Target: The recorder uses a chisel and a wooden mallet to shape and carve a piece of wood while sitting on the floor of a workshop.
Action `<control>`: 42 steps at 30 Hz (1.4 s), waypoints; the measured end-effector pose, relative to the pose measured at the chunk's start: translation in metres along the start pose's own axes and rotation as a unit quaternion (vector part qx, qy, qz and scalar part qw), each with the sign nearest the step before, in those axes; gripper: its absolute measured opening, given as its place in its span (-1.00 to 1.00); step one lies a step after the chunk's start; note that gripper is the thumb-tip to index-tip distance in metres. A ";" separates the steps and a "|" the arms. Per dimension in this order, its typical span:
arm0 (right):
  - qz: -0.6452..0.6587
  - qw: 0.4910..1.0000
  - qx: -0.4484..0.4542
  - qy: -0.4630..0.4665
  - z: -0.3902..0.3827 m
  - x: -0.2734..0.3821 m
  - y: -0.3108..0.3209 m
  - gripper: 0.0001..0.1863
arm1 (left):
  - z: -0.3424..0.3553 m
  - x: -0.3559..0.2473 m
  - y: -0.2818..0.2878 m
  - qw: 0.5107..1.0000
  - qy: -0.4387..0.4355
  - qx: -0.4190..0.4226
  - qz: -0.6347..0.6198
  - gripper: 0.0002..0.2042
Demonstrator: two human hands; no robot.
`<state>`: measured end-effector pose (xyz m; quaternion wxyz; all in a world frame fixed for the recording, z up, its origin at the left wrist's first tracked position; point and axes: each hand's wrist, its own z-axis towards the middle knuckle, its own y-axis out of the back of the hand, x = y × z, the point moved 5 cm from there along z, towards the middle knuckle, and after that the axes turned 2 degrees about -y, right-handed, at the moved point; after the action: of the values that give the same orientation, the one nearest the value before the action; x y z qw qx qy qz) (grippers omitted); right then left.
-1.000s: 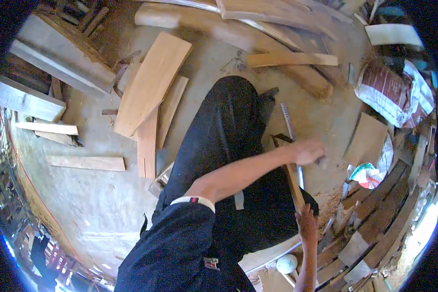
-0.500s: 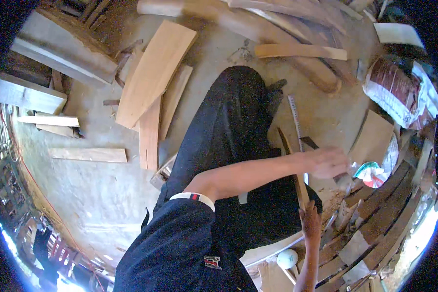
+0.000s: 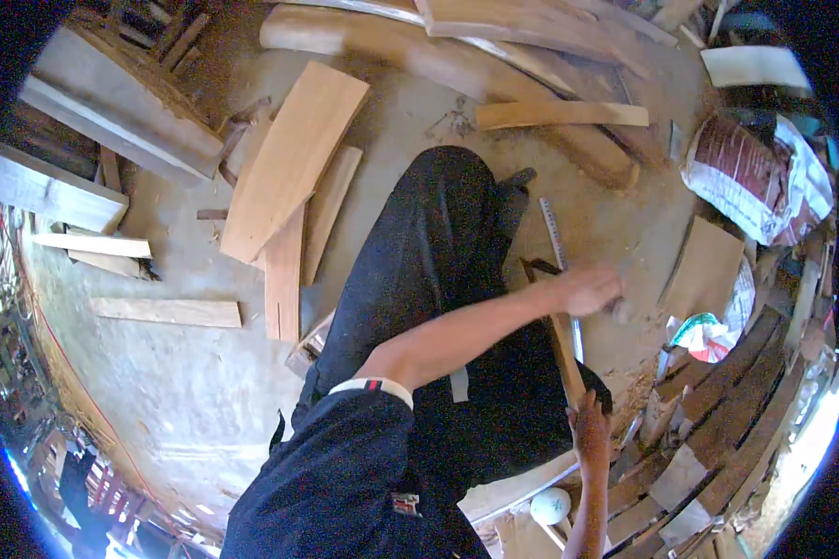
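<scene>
My left arm reaches across my lap, its hand [image 3: 592,291] closed over the far part of a narrow wooden strip [image 3: 566,359]. A small greyish thing shows under its fingers, too blurred to name. My right hand [image 3: 591,427] grips the near end of the strip, which slants up from my lap on the right. A dark piece [image 3: 539,268] shows at the strip's far end; I cannot tell if it is joined on. Just beyond the strip, a pale marked ruler [image 3: 552,228] is partly hidden by my left hand.
Flat boards [image 3: 294,163] lie stacked on the floor left of my knee, with a short plank [image 3: 168,312] farther left. Long curved timbers [image 3: 391,51] lie at the back. A torn sack [image 3: 755,177], a brown board [image 3: 704,265] and a white ball [image 3: 550,506] are at the right.
My left hand has moved left and slightly up, closer to the strip. My right hand stays on the strip's near end. The whole view has shifted a little.
</scene>
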<state>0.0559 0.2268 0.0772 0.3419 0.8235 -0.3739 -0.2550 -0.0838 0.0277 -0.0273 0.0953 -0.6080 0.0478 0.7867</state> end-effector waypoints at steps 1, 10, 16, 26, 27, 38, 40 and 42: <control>-0.009 1.000 -0.015 -0.014 -0.005 -0.004 0.005 -0.42 | 0.004 -0.023 -0.014 0.999 -0.039 -0.008 0.009 -0.57; -0.043 0.998 -0.028 -0.037 -0.010 -0.010 -0.002 -0.38 | 0.000 -0.050 0.008 0.998 -0.040 -0.023 0.031 -0.60; -0.029 0.999 -0.018 -0.028 -0.013 -0.012 -0.005 -0.41 | -0.011 -0.182 0.052 0.984 -0.137 -0.002 0.115 -0.51; 0.063 0.953 -0.187 -0.230 -0.043 0.026 0.006 -0.54 | -0.206 -0.119 0.285 0.804 0.151 -0.149 0.555 -0.29; 0.052 0.939 -0.268 -0.209 -0.060 0.014 -0.001 -0.56 | -0.210 -0.091 0.287 0.779 0.184 -0.101 0.591 -0.35; 0.139 0.903 -0.308 -0.265 -0.123 0.017 -0.054 -0.50 | -0.295 -0.084 0.248 0.594 0.106 -0.129 0.787 -0.73; 0.125 0.882 -0.358 -0.280 -0.134 0.020 -0.074 -0.48 | -0.293 -0.095 0.227 0.586 0.086 -0.155 0.790 -0.72; 0.123 0.859 -0.405 -0.287 -0.131 0.038 -0.079 -0.46 | -0.307 -0.064 0.206 0.696 0.093 -0.033 0.711 -0.67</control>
<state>0.2019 0.2836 0.0951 0.5511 0.4501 -0.4173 -0.5652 0.1795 -0.2384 -0.0521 -0.5175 -0.4654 0.4490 0.5603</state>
